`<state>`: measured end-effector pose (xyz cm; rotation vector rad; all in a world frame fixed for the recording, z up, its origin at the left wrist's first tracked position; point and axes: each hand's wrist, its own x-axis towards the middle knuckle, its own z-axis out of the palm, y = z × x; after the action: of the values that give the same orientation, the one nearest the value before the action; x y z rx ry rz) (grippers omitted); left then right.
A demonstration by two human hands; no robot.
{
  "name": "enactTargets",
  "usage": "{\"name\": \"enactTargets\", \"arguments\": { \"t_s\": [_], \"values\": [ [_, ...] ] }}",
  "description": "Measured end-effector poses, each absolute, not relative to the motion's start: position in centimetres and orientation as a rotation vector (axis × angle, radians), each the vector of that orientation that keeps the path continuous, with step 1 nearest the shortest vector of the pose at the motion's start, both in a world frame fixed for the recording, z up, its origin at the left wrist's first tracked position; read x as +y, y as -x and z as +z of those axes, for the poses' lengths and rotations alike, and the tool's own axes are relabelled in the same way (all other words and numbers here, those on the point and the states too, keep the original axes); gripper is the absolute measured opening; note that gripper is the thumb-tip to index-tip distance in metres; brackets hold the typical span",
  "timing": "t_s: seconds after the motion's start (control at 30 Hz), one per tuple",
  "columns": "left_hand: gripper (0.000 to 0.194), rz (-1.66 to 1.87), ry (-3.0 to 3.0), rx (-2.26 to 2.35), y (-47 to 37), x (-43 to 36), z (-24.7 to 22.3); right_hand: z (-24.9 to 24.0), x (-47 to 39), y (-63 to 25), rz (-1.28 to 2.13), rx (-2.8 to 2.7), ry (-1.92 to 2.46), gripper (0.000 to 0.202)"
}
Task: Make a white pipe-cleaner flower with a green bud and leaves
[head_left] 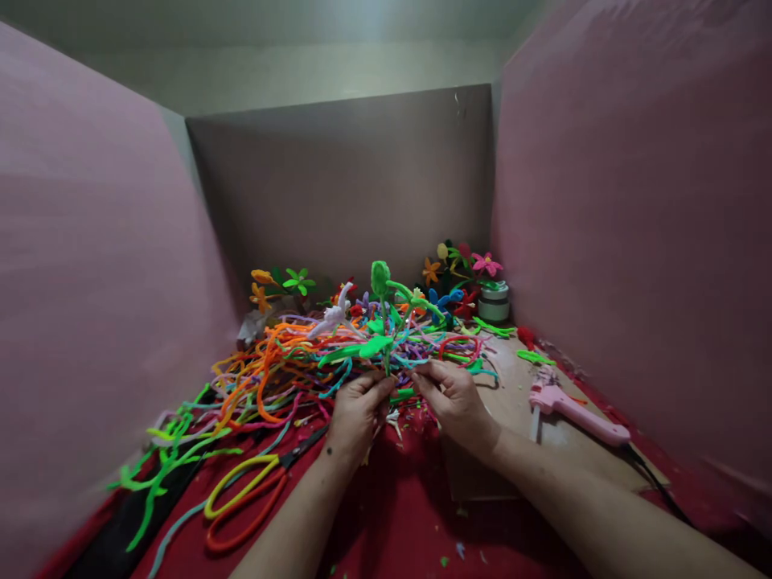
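My left hand (360,410) is closed in a pinch on the lower stem of a pipe-cleaner flower (379,279), which stands upright with a green bud on top. Green fuzzy leaves (375,346) spread out low on its stem. To the right, my right hand (457,404) is a short way off with thumb and fingers pinched together; what lies between them is too small to make out. A white pipe-cleaner flower (331,318) and a drooping green one (419,299) show beside the bud, and I cannot tell whether they join the same stem.
A heap of colourful pipe cleaners (274,354) lies behind my hands. Scissors (247,498) with yellow and red handles rest at left. On a board (482,466) at right lies a pink glue gun (579,414) with its cord. Finished flowers (486,264) and a small jar (494,301) stand behind.
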<state>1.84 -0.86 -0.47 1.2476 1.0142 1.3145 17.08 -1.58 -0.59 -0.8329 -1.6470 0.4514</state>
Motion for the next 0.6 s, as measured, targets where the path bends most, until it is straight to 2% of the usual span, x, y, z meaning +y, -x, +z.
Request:
{"name": "enactTargets", "arguments": {
  "t_s": [0.1,0.2,0.33,0.47,0.6],
  "values": [
    [0.027,1.313,-1.242,1.035,-1.9,-1.0,-0.3,-0.5,-1.6,-17.0,0.58,-1.566,0.821,0.016],
    [0.026,1.293,-1.302,1.058,-2.1,-1.1,-0.2,0.3,-1.4,-17.0,0.935,-1.308,0.782,0.015],
    [0.028,1.19,-1.415,1.101,-2.2,-1.3,-0.6,1.8,-1.1,-16.8,1.328,-0.978,0.55,0.025],
    [0.024,1.132,-1.436,1.105,-2.6,-1.6,-0.9,2.2,-1.1,-16.7,1.369,-0.941,0.474,0.022],
    [0.023,1.173,-1.479,1.021,-3.0,-2.0,-0.5,2.1,-1.4,-16.9,1.193,-1.098,0.527,0.012]
  ]
}}
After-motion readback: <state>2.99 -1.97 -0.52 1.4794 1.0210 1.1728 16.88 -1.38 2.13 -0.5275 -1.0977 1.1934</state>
